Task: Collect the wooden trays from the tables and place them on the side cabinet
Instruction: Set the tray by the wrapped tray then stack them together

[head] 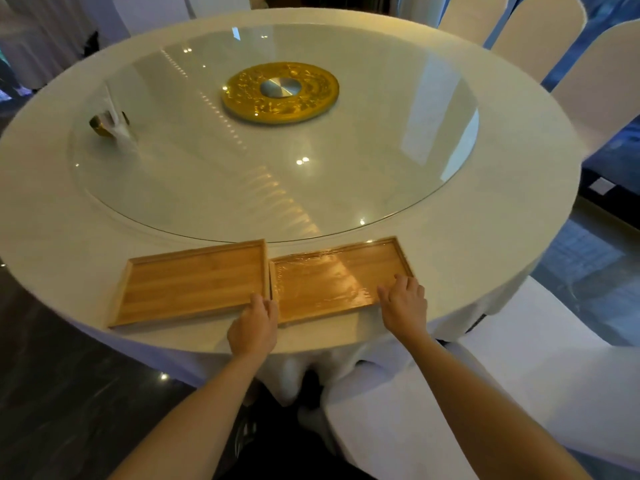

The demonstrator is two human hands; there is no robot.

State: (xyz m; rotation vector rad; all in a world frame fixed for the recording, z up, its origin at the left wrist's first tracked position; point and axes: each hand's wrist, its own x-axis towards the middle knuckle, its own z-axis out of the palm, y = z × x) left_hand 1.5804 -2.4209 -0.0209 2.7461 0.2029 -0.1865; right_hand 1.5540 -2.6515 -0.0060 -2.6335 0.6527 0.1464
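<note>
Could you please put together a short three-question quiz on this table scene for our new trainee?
1. How many wooden trays lie on the round table?
2. True or false: the right tray is stacked on top of the left tray.
3. Where is the right hand? A) on the near right corner of the right tray B) on the gold disc C) on a chair cover.

Key
1. Two, side by side near the front edge.
2. False; they lie next to each other, and the left hand rests where they meet.
3. A.
</note>
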